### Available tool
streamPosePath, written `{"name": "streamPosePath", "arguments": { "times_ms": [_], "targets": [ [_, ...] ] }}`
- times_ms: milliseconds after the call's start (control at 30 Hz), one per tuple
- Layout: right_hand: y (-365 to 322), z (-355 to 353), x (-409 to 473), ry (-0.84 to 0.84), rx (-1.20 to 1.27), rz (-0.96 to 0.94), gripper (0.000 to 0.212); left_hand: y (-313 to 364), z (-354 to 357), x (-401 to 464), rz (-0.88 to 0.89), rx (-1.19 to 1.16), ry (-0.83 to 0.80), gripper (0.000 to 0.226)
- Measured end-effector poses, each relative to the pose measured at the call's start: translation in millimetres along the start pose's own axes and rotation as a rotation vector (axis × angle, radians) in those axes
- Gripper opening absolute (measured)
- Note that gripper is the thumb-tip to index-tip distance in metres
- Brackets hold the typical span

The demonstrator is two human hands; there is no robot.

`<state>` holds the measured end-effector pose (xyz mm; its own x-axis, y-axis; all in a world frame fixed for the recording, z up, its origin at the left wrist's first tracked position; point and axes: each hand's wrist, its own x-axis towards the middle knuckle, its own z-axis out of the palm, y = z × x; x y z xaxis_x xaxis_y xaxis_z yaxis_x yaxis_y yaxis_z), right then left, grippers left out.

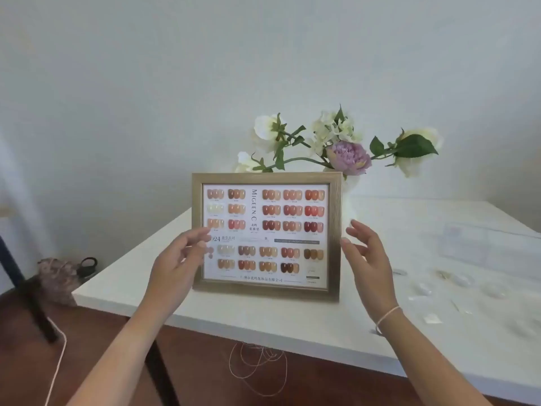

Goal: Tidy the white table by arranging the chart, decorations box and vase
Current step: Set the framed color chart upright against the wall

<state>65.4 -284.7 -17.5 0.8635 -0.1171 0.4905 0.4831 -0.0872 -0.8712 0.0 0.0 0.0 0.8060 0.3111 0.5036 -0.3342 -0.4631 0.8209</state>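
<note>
Nearest I see both forearms reaching in over the table edge. Left hand at the chart left frame edge, fingers loosely spread and blurred over the glass; can't tell if they touch it. Right hand just beside the right frame edge, fingers spread, holding nothing, apart from the frame. Chart stands upright on the white table, near its front-left. It blocks most of the vase directly behind; flowers show above. Clear decorations box far right, small clear bits scattered in front of it. Loose thread hangs below the table; bag on floor, left.
</note>
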Motion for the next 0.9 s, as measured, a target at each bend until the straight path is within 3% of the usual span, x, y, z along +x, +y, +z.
{"name": "streamPosePath", "arguments": {
  "times_ms": [333, 567, 900],
  "targets": [
    [22, 27, 12, -0.047, 0.069, 0.088, 0.016, -39, 6, 33, -0.081, -0.079, 0.209, 0.025],
    [34, 44, 13, -0.022, 0.065, 0.095, 0.023, -54, 25, 43, -0.162, -0.174, 0.099, 0.027],
    [36, 56, 17, 0.028, 0.04, 0.066, 0.023, -61, 23, 47, -0.148, -0.152, 0.204, 0.033]
  ]
}}
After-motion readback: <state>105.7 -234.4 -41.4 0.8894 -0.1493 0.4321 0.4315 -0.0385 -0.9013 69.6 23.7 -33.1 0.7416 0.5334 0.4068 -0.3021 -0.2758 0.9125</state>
